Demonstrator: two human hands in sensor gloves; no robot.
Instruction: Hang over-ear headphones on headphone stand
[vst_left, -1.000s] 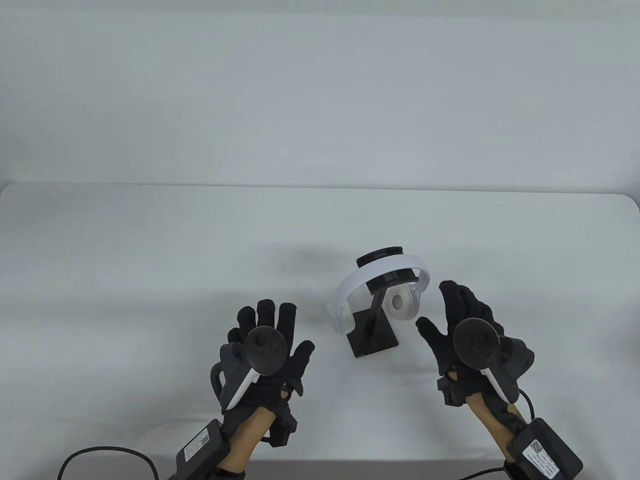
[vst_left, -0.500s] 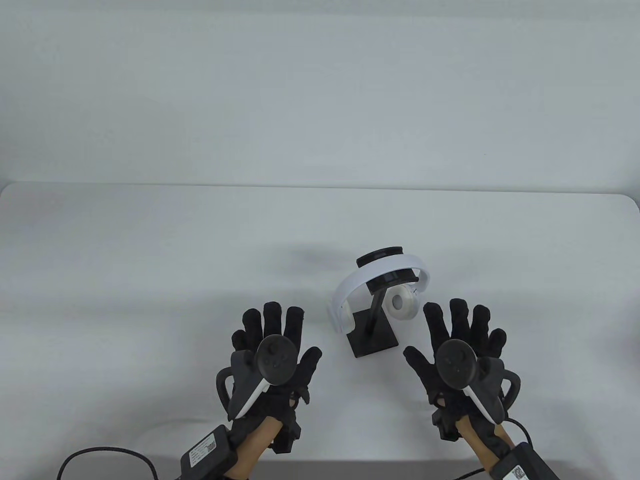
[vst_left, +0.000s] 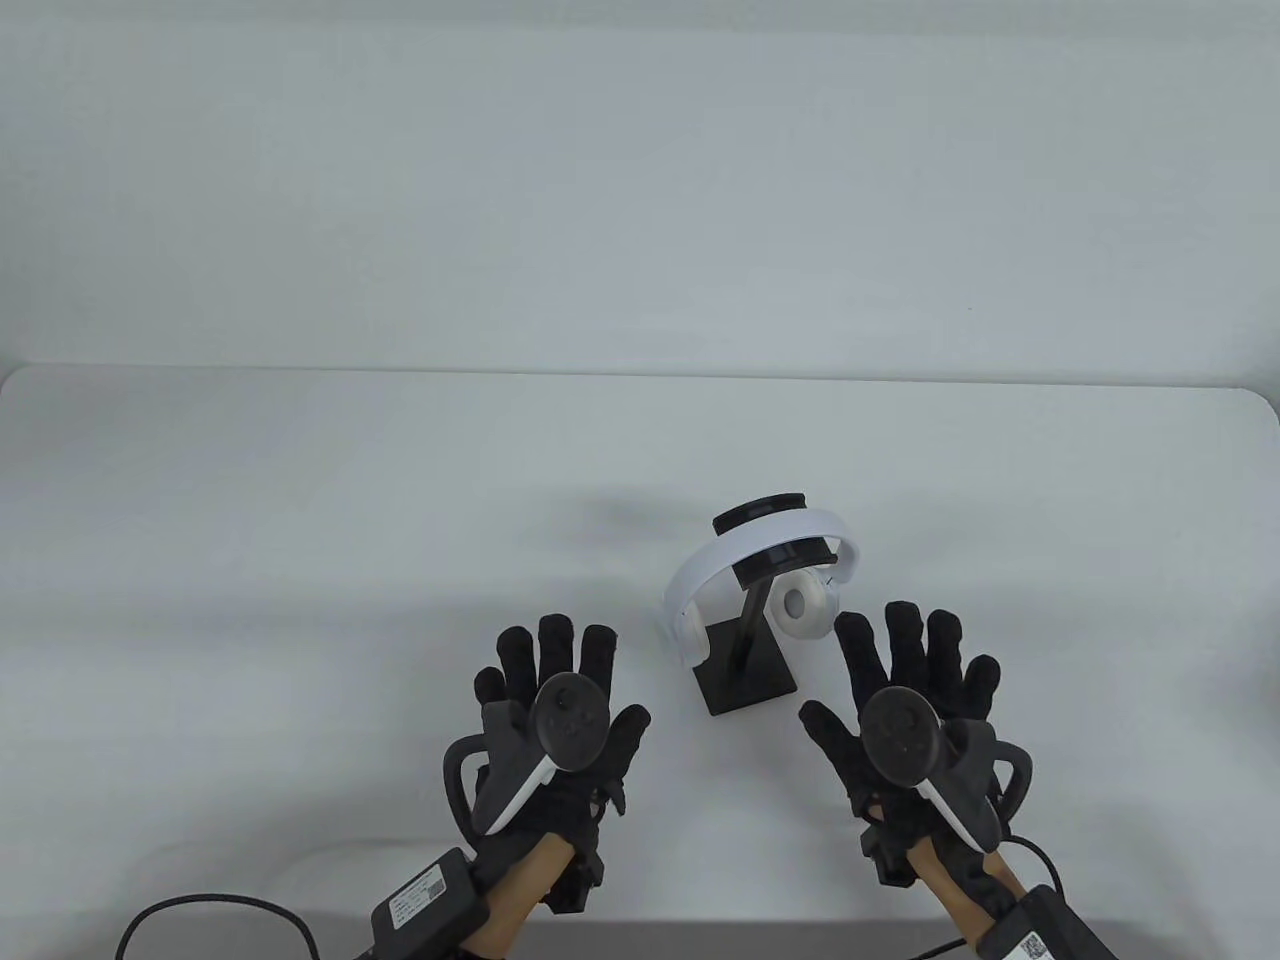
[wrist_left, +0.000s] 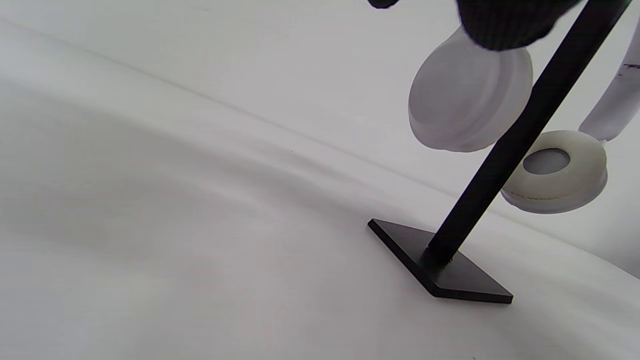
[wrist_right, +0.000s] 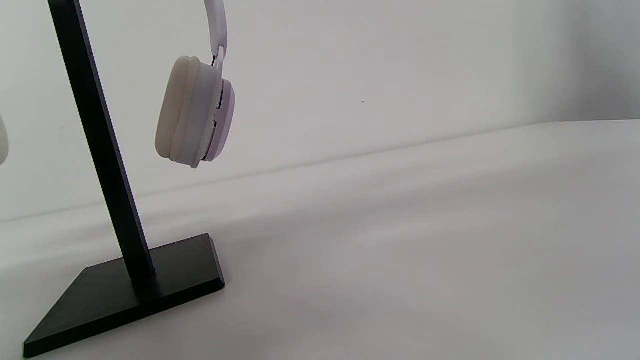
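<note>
White over-ear headphones (vst_left: 760, 545) hang by their band over the top of a black stand (vst_left: 750, 680) at the table's middle. Both ear cups hang free beside the post, seen in the left wrist view (wrist_left: 465, 100) and the right wrist view (wrist_right: 195, 117). My left hand (vst_left: 560, 680) is flat and spread, empty, to the left of the stand's base. My right hand (vst_left: 910, 670) is flat and spread, empty, to the right of the base, its fingertips near the right ear cup (vst_left: 805, 605) but apart from it.
The white table (vst_left: 300, 500) has its far edge against a white wall. Black cables and wrist boxes (vst_left: 420, 895) trail off the near edge. The stand's square base shows in both wrist views, left (wrist_left: 440, 270) and right (wrist_right: 125, 295).
My right hand has drawn back from the right ear cup, turned palm down and spread. My left hand has shifted slightly right and nearer the front edge. The headphones have not moved.
</note>
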